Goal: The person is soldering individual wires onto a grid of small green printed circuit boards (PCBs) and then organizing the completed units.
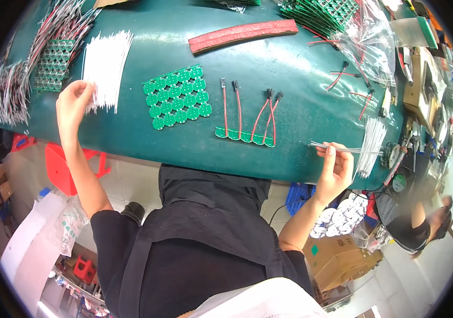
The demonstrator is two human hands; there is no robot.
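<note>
Head view: our right hand [338,165] pinches a few thin white strips [319,144] above the near edge of the bench [301,116], their long axis running left to right, beside one white bundle [371,143]. Our left hand [72,100] is closed narrow at a larger second bundle [107,69], pointing away from us; we cannot tell whether it grips anything. Between lie one green board sheet [174,92] and at least four red-black leads [238,112].

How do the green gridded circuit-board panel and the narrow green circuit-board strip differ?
The green gridded circuit-board panel has several rows of rounded boards; the narrow green circuit-board strip has one. The panel shows no wires; the strip carries red wires. Both are green and lie on the tabletop.
</note>
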